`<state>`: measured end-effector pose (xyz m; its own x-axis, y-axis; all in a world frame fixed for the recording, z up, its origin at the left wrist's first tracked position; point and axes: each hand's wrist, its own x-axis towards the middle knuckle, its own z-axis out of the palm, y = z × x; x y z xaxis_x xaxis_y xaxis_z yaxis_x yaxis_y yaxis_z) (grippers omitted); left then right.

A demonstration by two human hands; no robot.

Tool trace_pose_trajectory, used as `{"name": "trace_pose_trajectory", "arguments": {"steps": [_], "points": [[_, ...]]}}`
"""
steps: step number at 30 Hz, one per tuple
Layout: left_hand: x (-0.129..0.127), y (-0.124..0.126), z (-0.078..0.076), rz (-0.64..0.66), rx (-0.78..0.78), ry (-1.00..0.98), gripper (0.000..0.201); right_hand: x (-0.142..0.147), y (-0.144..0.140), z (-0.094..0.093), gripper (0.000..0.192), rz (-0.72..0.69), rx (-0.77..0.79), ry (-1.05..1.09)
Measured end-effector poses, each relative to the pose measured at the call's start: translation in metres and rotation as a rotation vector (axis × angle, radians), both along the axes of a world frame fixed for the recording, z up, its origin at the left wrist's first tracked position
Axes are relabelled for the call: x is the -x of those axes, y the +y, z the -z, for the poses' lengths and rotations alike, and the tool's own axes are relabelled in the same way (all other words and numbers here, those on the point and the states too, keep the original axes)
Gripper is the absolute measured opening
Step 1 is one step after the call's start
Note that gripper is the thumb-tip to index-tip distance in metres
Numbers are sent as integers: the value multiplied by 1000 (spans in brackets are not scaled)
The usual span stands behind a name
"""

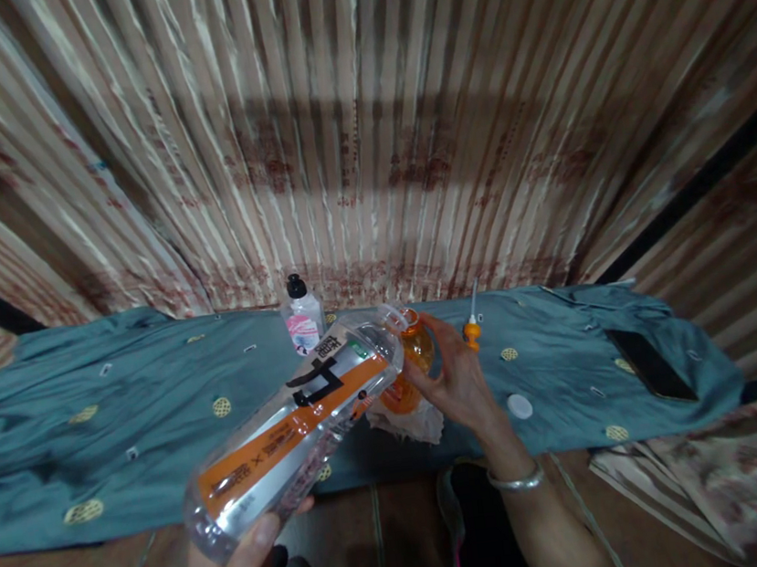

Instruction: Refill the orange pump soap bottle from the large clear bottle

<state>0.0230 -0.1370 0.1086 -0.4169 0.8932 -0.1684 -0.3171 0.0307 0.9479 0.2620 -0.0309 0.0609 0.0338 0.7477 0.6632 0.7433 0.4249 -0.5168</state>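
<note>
My left hand (247, 557) is closed around the lower end of a large clear plastic bottle (299, 422) with an orange and silver label. That bottle is tilted, its neck at the mouth of a small orange see-through bottle (402, 395). Fingers and thumb of my right hand (455, 371) grip the orange bottle near its top. Under it lies a crumpled pale cloth or tissue (414, 426). An orange spray or pump top (472, 332) with a thin tube rests just right of my right hand. Whether liquid is flowing, I cannot tell.
A clear bottle with a black cap and pink label (303, 320) stands at the back. On the right are a round white lid (520, 407) and a black phone (651, 365). A teal cloth (161, 421) covers the narrow table; striped curtains (347, 140) hang behind.
</note>
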Motion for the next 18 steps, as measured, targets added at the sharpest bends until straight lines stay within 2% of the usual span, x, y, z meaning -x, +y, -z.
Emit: {"name": "trace_pose_trajectory", "arguments": {"steps": [11, 18], "points": [[10, 3, 13, 35, -102, 93, 41, 2, 0, 1, 53, -5, -20, -28], [8, 0, 10, 26, -105, 138, 42, 1, -1, 1, 62, -9, -4, -74]]}}
